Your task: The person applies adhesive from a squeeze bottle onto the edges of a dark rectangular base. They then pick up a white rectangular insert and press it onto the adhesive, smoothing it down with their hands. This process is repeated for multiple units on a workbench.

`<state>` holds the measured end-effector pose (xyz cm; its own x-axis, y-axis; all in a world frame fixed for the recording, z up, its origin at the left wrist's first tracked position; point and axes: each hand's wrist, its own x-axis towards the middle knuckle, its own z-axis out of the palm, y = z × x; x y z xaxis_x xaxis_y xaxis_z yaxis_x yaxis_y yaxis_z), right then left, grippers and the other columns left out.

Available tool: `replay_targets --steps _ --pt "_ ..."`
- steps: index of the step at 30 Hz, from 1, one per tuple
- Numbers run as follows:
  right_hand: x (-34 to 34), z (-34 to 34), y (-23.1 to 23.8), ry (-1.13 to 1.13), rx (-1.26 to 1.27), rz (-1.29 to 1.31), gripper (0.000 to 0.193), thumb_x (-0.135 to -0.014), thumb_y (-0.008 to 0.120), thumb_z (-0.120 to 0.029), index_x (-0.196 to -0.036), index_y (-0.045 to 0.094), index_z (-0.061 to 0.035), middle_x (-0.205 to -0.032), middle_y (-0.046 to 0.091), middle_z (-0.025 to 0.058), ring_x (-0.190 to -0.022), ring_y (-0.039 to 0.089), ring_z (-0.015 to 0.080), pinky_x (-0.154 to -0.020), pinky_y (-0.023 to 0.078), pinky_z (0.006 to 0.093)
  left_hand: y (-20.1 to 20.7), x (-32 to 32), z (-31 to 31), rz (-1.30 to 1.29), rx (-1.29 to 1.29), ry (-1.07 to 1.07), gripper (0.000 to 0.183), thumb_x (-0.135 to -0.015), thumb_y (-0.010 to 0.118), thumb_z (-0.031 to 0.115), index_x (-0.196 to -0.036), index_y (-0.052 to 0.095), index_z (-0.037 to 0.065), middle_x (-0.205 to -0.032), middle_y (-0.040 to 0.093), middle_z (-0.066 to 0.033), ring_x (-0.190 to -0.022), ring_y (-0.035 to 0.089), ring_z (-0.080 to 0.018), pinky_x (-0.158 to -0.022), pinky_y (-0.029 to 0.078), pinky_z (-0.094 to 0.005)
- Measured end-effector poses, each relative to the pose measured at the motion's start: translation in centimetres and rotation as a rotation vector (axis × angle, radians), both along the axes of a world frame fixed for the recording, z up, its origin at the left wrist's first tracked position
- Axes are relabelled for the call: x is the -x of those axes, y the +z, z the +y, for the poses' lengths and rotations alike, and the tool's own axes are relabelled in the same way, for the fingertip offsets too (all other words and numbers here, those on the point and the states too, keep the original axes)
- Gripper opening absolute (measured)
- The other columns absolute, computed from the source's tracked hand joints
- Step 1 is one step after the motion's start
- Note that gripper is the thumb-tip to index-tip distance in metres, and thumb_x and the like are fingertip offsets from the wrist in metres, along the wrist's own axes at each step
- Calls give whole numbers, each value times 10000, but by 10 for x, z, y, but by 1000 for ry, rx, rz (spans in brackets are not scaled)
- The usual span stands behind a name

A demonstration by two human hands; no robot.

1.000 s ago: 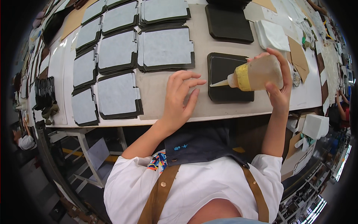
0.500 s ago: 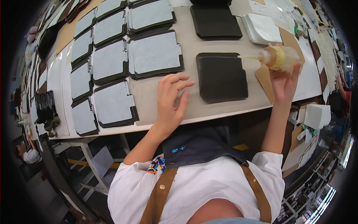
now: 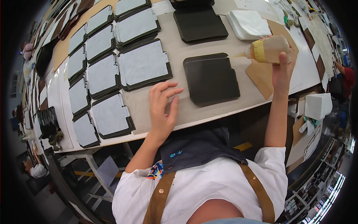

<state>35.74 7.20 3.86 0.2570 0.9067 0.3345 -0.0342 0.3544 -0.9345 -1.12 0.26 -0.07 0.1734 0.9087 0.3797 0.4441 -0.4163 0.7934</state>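
Hands: well apart. Right hand (image 3: 282, 71) is clamped round a squeeze bottle (image 3: 276, 50) with a yellow band, held tilted nearly flat, nozzle pointing left. Left hand (image 3: 163, 108) is empty, fingers parted and loosely curled, over the surface (image 3: 171, 30) near its near edge; cannot tell whether it touches.

Position: black panel (image 3: 212, 82) lies flat close to the surface's near edge, right of the left hand. The nozzle tip is at the panel's far right corner; contact or slight gap not resolvable.

Progress: a thin pale line runs along the panel's far edge, ending about at the nozzle tip. Judgement: that edge looks covered, or nearly so. The notched right edge and the near edge show no such line; the left edge is too faint to call. The upper face is bare, with nothing laid over it.

Remainder: black stack (image 3: 201, 24) toward the far edge, uncovered on top, no line discernible. Toward the left edge, grey-faced stacks (image 3: 145, 61) stand in rows, dark margins showing; whether these are finished, cannot tell. White pile (image 3: 248, 24) and brown card (image 3: 261, 76) lie right of the black pieces.
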Motion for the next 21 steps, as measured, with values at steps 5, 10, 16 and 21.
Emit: replay_targets --steps 5,10,16,21 --pt "-6 -2 -3 14 7 -13 779 -849 828 -442 -1405 480 -22 -1297 650 178 -1234 623 233 -1062 506 368 -2 0 1 9 -3 -3 256 -885 626 -20 -1106 713 73 -1229 631 -104 -1220 533 -314 -1055 408 -429" --pt "-15 -6 -6 -8 2 -75 824 -830 828 -496 -1408 489 -16 -1282 654 161 -1230 625 225 -1062 507 364 -2 0 0 3 8 -3 252 -886 626 -21 -1101 714 75 -1235 632 -103 -1223 532 -310 -1055 406 -425" --pt "1 -17 10 -14 22 -243 997 -800 748 -686 -1418 427 27 -1267 627 211 -1197 649 361 -1045 532 455 -3 0 0 3 26 0 243 -890 627 -18 -1096 718 73 -1241 635 -99 -1224 532 -302 -1058 403 -421" --pt "0 -21 12 6 2 -269 970 -814 753 -654 -1418 419 28 -1265 628 210 -1177 661 364 -1034 538 457 -4 0 0 -4 38 5 231 -891 630 -13 -1085 722 71 -1239 637 -97 -1224 532 -299 -1059 401 -419"
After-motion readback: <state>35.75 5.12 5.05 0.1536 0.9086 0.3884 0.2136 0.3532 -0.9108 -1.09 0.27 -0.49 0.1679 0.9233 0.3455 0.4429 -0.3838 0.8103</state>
